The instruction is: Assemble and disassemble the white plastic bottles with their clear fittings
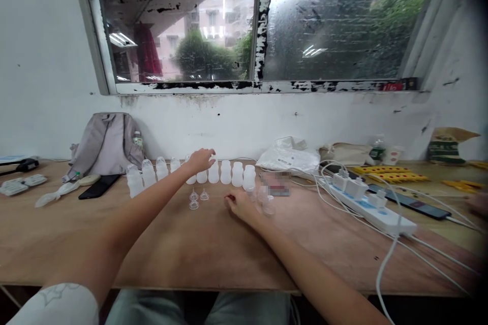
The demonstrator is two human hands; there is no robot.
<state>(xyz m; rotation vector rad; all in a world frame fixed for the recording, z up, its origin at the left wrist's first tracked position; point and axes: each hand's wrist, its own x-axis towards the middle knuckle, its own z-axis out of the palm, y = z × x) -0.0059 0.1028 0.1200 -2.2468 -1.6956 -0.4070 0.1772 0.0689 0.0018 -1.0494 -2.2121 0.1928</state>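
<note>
A row of several white translucent baby bottles (pixel 225 172) stands near the back of the table; those at the left end wear clear domed caps (pixel 161 161). Over the middle of the row reaches my left hand (pixel 201 159), fingers stretched to the right and apart at a bottle top. Whether it touches that bottle I cannot tell. My right hand (pixel 240 205) rests on the table in front of the row, fingers curled in; anything inside them is hidden. Between the hands lie a few clear bottle teats (pixel 194 204). Clear domed pieces (pixel 269 206) sit just right of my right hand.
At the left are a grey backpack (pixel 104 144), a black phone (pixel 99 186) and a plastic wrapper (pixel 57 195). A white plastic bag (pixel 288 156) lies at the back. On the right, a power strip (pixel 373 213) trails cables (pixel 396 249) over the table edge.
</note>
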